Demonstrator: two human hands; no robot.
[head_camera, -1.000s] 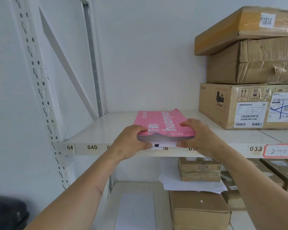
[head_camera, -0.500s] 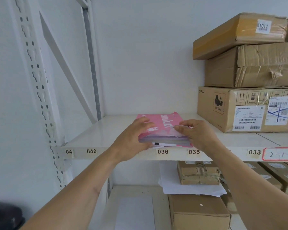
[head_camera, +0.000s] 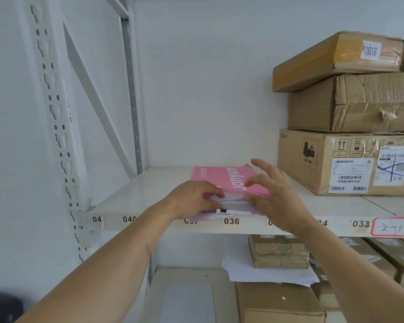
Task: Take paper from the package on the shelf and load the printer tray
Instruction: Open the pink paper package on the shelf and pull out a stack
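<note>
Left hand (head_camera: 191,197) pinches white sheets (head_camera: 229,198) at the pink package (head_camera: 229,180) mouth, at 9 o'clock of the open right hand (head_camera: 273,194), probably to separate paper from the wrapper on the shelf (head_camera: 131,194).

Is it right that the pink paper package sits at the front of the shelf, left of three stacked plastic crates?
Not quite. The head view shows the pink paper package at the front of the shelf, left of three stacked cardboard boxes, not plastic crates.

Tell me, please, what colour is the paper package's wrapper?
Pink with white lettering, the paper package, seen in the head view.
</note>
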